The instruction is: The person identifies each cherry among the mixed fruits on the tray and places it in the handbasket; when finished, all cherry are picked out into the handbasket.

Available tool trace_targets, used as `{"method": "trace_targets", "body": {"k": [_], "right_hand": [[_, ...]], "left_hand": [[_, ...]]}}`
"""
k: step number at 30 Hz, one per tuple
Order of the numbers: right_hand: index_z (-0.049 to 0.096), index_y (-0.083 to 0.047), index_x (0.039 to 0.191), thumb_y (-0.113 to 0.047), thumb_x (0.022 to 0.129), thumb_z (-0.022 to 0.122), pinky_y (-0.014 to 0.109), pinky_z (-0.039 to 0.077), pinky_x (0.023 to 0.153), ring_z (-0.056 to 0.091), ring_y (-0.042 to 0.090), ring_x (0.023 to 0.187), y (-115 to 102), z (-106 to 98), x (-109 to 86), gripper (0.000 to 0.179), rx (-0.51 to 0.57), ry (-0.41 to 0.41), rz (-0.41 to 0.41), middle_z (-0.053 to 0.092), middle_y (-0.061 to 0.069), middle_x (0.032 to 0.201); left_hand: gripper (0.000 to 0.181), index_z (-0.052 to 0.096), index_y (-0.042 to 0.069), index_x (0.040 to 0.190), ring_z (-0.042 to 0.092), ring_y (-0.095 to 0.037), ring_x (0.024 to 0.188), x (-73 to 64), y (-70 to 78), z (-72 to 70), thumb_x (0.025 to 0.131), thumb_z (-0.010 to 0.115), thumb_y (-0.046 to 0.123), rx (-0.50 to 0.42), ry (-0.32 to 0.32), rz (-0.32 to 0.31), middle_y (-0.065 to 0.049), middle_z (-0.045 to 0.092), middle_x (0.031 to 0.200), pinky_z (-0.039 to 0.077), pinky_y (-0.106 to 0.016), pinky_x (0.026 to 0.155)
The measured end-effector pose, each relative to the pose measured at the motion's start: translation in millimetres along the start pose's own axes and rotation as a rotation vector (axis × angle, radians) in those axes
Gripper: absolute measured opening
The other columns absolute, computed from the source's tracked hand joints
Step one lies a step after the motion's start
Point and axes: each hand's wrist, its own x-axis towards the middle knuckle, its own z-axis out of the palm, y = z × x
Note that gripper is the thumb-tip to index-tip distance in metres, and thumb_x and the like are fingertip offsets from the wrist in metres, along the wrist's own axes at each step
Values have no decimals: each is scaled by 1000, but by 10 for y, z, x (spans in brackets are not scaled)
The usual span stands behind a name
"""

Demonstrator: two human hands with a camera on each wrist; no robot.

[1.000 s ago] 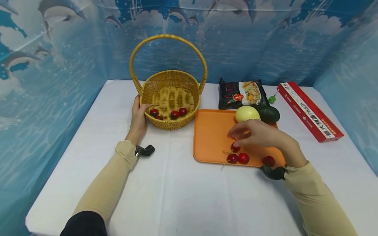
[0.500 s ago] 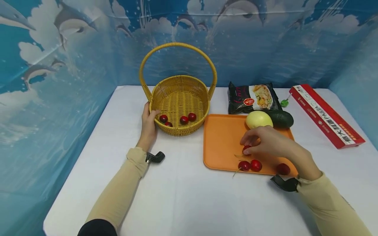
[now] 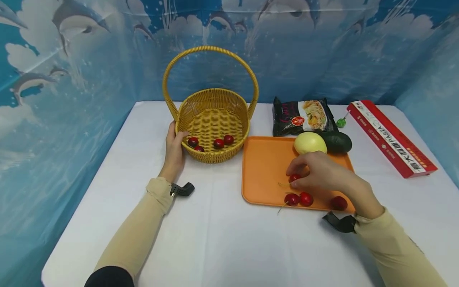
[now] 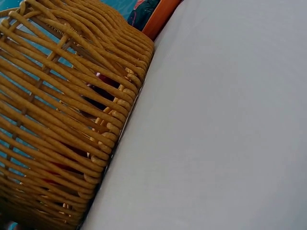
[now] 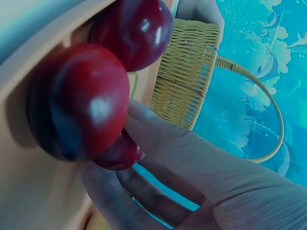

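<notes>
My left hand (image 3: 174, 148) grips the left rim of a yellow wicker basket (image 3: 212, 158), thumb over the edge. Several dark red cherries (image 3: 218, 144) lie at the basket's near side. In the left wrist view only the basket's woven wall (image 4: 62, 110) shows, without the hand. Over the orange tray (image 3: 263, 171), my right hand (image 3: 320, 171) pinches a cherry (image 3: 295, 178) between thumb and fingers. The right wrist view shows this cherry (image 5: 120, 154) partly behind another one. Two cherries (image 3: 292, 199) lie nearer the tray's front edge, and one more (image 3: 338, 203) sits below the wrist.
On the tray's far right are a pale yellow round fruit (image 3: 310, 142) and a dark green cucumber-like vegetable (image 3: 336, 142). Behind stands a black noodle packet (image 3: 303, 116). Farther right lie a small green item (image 3: 341, 122) and a red pasta box (image 3: 391, 137).
My right hand has come down slightly and its fingers have closed on the cherry. My left hand stays on the basket rim. The whole view has shifted a little with the head.
</notes>
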Motion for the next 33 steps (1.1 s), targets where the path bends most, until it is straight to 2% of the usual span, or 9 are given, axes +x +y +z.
{"method": "trace_targets", "body": {"k": [3, 8, 13, 19, 26, 33], "right_hand": [[80, -16, 105, -19, 85, 89, 36, 57, 83, 66, 17, 93, -25, -16, 8, 22, -7, 47, 9, 75, -6, 99], [81, -18, 102, -17, 83, 90, 41, 56, 85, 62, 20, 95, -31, -21, 18, 21, -45, 159, -32, 73, -5, 97], [80, -15, 108, -15, 83, 90, 45, 57, 88, 63, 20, 99, -38, 16, 46, 27, -58, 242, -79, 75, -2, 101], [79, -11, 113, -12, 85, 88, 49, 61, 91, 69, 21, 102, -109, 7, 90, 30, -64, 322, -136, 76, 0, 106], [79, -11, 115, -15, 89, 85, 48, 60, 90, 72, 25, 104, -400, -149, 265, 26, -80, 368, -202, 79, 4, 108], [79, -12, 116, -17, 92, 83, 44, 61, 93, 71, 20, 106, -815, -305, 659, 25, 4, 343, -252, 78, 4, 111]], "left_hand": [[68, 35, 11, 162, 37, -32, 152, 35, 30, 9, 96, 50, 14, 3, -13, 14, -15, 36, 164, 30, -42, 127], [69, 33, 13, 163, 36, -30, 154, 22, 36, 14, 96, 48, 13, -4, -11, -13, -13, 34, 166, 30, -40, 128], [68, 34, 16, 163, 36, -29, 154, -3, 41, -2, 96, 50, 15, 12, -6, -7, -11, 35, 166, 29, -40, 128], [67, 36, 13, 162, 38, -31, 153, 18, 21, 12, 96, 50, 14, 11, -9, 15, -15, 37, 164, 31, -40, 128], [65, 36, 11, 161, 38, -33, 152, 21, 2, 42, 97, 50, 12, -21, -11, 19, -17, 37, 164, 31, -44, 128], [68, 38, 16, 161, 40, -30, 151, -4, -11, 31, 95, 51, 14, -15, 2, -2, -14, 39, 164, 32, -37, 127]]}}
